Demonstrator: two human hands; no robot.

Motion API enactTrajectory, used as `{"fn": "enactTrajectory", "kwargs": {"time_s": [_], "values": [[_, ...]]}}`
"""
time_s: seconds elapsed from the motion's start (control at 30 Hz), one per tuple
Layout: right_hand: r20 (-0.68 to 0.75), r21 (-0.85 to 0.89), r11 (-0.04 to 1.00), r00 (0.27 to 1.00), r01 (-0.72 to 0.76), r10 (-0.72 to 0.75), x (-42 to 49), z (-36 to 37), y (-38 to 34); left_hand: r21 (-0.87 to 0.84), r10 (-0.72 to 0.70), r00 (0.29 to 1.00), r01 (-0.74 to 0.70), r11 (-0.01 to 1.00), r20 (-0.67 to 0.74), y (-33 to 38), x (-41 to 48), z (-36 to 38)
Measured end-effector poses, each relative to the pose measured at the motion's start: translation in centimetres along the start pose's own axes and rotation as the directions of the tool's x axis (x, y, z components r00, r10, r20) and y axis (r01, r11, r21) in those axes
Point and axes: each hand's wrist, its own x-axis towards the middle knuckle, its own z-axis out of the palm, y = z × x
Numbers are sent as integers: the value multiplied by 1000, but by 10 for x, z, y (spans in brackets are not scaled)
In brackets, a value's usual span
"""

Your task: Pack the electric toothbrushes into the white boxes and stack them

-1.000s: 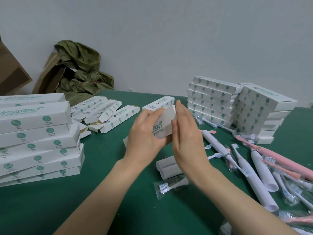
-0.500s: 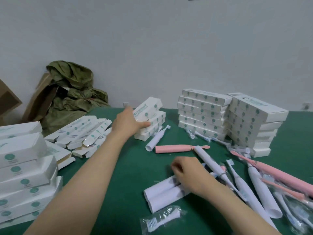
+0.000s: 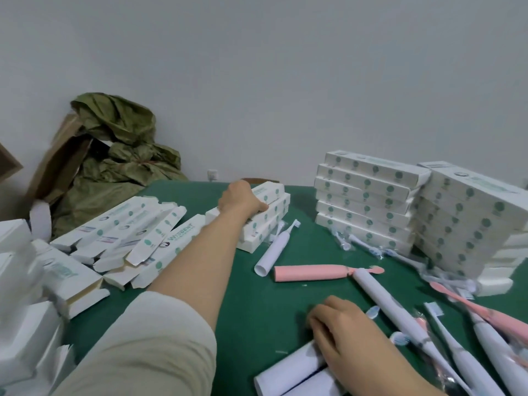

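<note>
My left hand [image 3: 243,200] reaches far across the green table [image 3: 251,307] and grips the near end of a white box [image 3: 270,192]. That box lies flat on top of a small stack of white boxes [image 3: 265,224]. My right hand [image 3: 340,327] is low at the front, fingers curled over the end of two white toothbrush handles [image 3: 291,372]. A white toothbrush [image 3: 275,250] lies beside the small stack. A pink toothbrush [image 3: 311,272] lies flat in the middle.
Two tall stacks of closed boxes [image 3: 365,201] [image 3: 471,221] stand at the right. More toothbrushes and bagged brush heads [image 3: 423,330] lie at the right front. Open empty boxes [image 3: 137,232] spread at the left, another box stack [image 3: 23,281] at the left edge. A green bag [image 3: 120,155] leans on the wall.
My left hand carried the closed box from in front of me to the far small stack and set it flat on top. My right hand dropped onto the white handles.
</note>
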Motion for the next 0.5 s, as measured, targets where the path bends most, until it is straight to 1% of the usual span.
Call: {"fn": "enactTrajectory", "kwargs": {"time_s": [0.17, 0.23, 0.33, 0.4, 0.43, 0.5], "values": [[-23, -1, 1000, 1000, 7, -7, 0, 3, 1, 63, 51, 998, -53, 997, 44, 6, -3, 3], [-26, -5, 1000, 1000, 5, -5, 0, 4, 1, 88, 46, 998, -51, 995, 52, 8, -8, 2], [-16, -19, 1000, 1000, 4, -4, 0, 6, 3, 242, 41, 998, -54, 969, 57, 16, -14, 0], [-14, -26, 1000, 1000, 7, -8, 0, 7, 7, 339, 56, 998, -64, 939, 31, 24, -17, 1], [-13, -35, 999, 1000, 11, -12, 1, 6, 8, 343, 73, 997, -70, 937, 4, 28, -17, 0], [-18, -47, 999, 1000, 20, -21, 4, 4, 8, 264, 89, 994, -69, 962, -64, 29, -23, -9]]}}
